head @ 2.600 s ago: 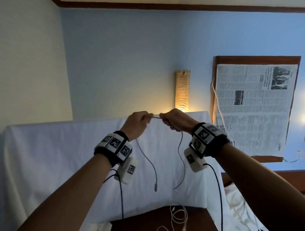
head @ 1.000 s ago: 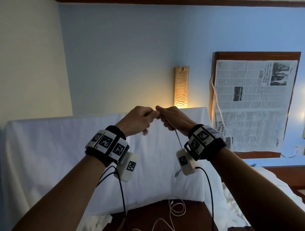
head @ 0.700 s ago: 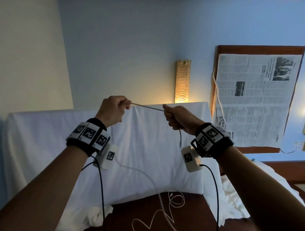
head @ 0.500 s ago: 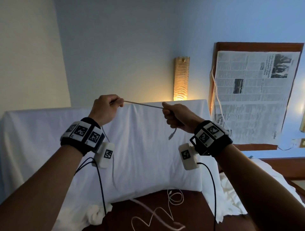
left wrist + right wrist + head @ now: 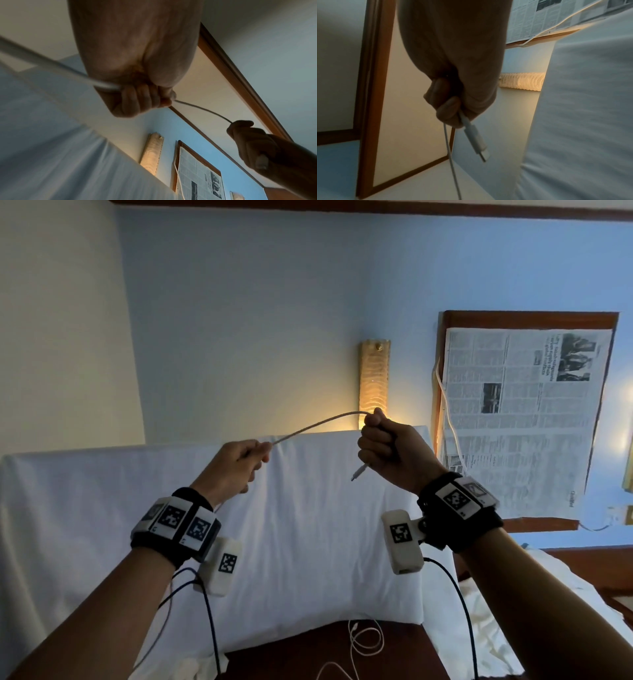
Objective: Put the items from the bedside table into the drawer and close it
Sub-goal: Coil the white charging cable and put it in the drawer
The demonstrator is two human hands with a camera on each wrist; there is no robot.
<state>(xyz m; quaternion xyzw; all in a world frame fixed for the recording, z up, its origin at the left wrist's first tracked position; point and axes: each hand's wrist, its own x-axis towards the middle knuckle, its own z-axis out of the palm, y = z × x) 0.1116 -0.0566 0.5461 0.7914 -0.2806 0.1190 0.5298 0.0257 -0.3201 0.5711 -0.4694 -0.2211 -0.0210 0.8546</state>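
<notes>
A thin white charging cable (image 5: 318, 424) arcs in the air between both raised hands. My left hand (image 5: 236, 463) pinches it at its fingertips, and the rest of the cable hangs down behind that wrist. My right hand (image 5: 383, 446) grips the other end in a fist, with the plug (image 5: 359, 472) sticking out below. In the left wrist view the cable (image 5: 202, 109) runs from my left hand (image 5: 145, 100) to the right hand (image 5: 248, 138). The right wrist view shows the plug (image 5: 476, 138) under my curled right hand (image 5: 452, 108). The drawer is out of sight.
A second white cable (image 5: 363, 642) lies coiled on the dark wooden bedside table (image 5: 291, 655) at the bottom. A white pillow (image 5: 308, 542) stands behind the table. A lit wall lamp (image 5: 373, 381) and a newspaper-covered frame (image 5: 520, 419) hang on the blue wall.
The hands were together, then drew apart along the cable. The cable between them has gone from taut to a slack arc, and the right hand has risen a little.
</notes>
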